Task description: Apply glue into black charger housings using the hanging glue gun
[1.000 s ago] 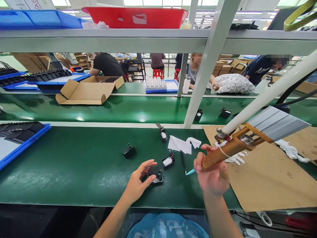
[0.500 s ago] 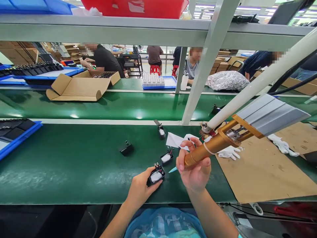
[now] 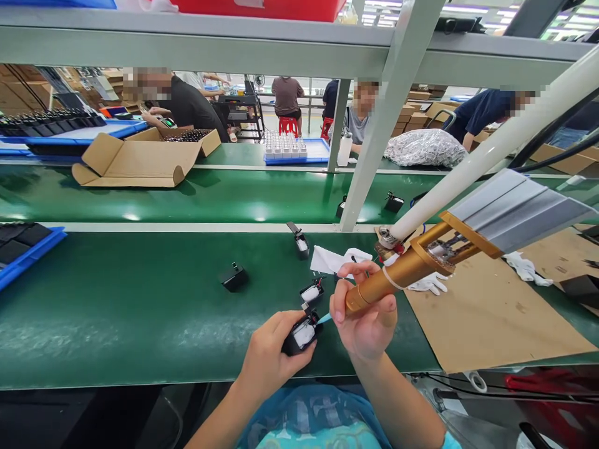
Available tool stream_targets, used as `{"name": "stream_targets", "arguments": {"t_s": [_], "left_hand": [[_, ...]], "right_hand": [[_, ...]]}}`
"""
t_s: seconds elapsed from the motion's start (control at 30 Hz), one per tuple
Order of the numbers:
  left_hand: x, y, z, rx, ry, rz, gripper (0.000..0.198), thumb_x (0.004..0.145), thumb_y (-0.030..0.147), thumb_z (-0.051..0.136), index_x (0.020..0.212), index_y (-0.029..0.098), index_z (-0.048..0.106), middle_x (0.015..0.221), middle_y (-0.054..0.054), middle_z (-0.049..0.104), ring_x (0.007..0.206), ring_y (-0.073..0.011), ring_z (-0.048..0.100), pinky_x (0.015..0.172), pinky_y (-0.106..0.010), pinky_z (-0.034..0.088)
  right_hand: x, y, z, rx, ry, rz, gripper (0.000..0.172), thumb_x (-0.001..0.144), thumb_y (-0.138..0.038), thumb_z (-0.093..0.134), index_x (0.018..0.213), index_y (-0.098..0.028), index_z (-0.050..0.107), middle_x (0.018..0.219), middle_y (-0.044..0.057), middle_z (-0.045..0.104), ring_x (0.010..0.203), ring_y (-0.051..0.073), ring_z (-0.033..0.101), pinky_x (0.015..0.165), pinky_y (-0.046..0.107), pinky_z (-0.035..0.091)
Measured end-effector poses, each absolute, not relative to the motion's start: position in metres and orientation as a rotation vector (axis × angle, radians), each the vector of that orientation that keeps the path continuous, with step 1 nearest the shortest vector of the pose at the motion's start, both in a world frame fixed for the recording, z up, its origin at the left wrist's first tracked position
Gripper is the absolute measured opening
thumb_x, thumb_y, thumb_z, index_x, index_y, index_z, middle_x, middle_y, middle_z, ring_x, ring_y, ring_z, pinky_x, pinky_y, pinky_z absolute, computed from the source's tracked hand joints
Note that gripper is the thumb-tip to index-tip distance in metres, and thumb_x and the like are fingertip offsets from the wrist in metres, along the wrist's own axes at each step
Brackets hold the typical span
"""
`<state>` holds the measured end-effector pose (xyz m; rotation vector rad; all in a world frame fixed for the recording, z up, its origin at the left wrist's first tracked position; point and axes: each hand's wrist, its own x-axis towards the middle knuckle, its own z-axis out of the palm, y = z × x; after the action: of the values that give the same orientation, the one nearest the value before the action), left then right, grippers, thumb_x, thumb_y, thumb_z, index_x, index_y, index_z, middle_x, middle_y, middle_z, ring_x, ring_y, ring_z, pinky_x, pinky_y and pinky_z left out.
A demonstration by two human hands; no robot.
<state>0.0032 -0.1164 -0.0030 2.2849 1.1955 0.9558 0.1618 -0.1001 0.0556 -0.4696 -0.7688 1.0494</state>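
My left hand is closed around a small black plug-adapter housing, its open side up and a white block inside. In my right hand is a gold-coloured dispensing gun with a grey metal rear part, slanting up to the right. Its pale blue nozzle reaches the right edge of the housing; whether it touches inside I cannot tell. Just beyond lies another open housing with a white block. Farther off are a third open housing and a dark one.
A white paper and white gloves lie near a brown cardboard sheet at right. A slanted metal post and a white pole rise ahead. At left sits a blue tray. Housings rest on the far green belt.
My left hand has moved the housing slightly right and tilted it, bringing it against or beside the nozzle. The view has shifted a little; two housings now show on the far belt.
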Motion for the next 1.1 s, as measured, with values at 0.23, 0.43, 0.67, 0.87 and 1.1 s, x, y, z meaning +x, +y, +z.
{"name": "stream_targets", "arguments": {"t_s": [0.23, 0.43, 0.67, 0.87, 1.1], "left_hand": [[0.002, -0.119, -0.003, 2.267, 1.215, 0.942, 0.031, 0.079, 0.025, 0.065, 0.108, 0.023, 0.055, 0.096, -0.003, 0.070, 0.082, -0.0181, 0.067, 0.071, -0.026, 0.052], [0.005, -0.115, -0.016, 2.191, 1.281, 0.933, 0.032, 0.080, 0.030, 0.065, 0.111, 0.023, 0.057, 0.095, -0.003, 0.072, 0.080, -0.0195, 0.069, 0.069, -0.027, 0.053], [0.019, -0.115, -0.021, 2.099, 1.244, 0.950, 0.031, 0.079, 0.029, 0.065, 0.108, 0.022, 0.060, 0.093, -0.003, 0.073, 0.080, -0.0196, 0.069, 0.070, -0.028, 0.054], [0.030, -0.114, -0.016, 2.081, 1.184, 1.088, 0.030, 0.078, 0.028, 0.065, 0.106, 0.020, 0.062, 0.090, -0.005, 0.074, 0.077, -0.0198, 0.070, 0.069, -0.028, 0.055], [0.031, -0.114, -0.020, 2.082, 1.192, 1.095, 0.032, 0.077, 0.030, 0.065, 0.107, 0.021, 0.062, 0.092, -0.005, 0.074, 0.078, -0.0210, 0.070, 0.072, -0.030, 0.056]], "right_hand": [[0.162, -0.101, 0.056, -0.421, -0.773, 1.076, 0.039, 0.081, -0.058, 0.054, 0.104, -0.026, 0.053, 0.096, 0.002, 0.057, 0.039, 0.005, 0.048, 0.031, 0.020, 0.031], [0.158, -0.103, 0.059, -0.478, -0.758, 1.065, 0.047, 0.080, -0.062, 0.050, 0.113, -0.029, 0.049, 0.096, 0.002, 0.057, 0.038, 0.006, 0.045, 0.031, 0.022, 0.031], [0.149, -0.099, 0.060, -0.440, -0.754, 1.079, 0.044, 0.081, -0.060, 0.050, 0.113, -0.030, 0.050, 0.095, 0.002, 0.057, 0.039, 0.006, 0.047, 0.032, 0.022, 0.034], [0.147, -0.100, 0.059, -0.432, -0.777, 1.088, 0.044, 0.081, -0.062, 0.048, 0.110, -0.029, 0.050, 0.094, 0.002, 0.057, 0.038, 0.006, 0.046, 0.029, 0.021, 0.033], [0.148, -0.101, 0.060, -0.399, -0.790, 1.102, 0.036, 0.082, -0.060, 0.047, 0.101, -0.029, 0.052, 0.094, 0.001, 0.056, 0.037, 0.006, 0.046, 0.027, 0.020, 0.033]]}}
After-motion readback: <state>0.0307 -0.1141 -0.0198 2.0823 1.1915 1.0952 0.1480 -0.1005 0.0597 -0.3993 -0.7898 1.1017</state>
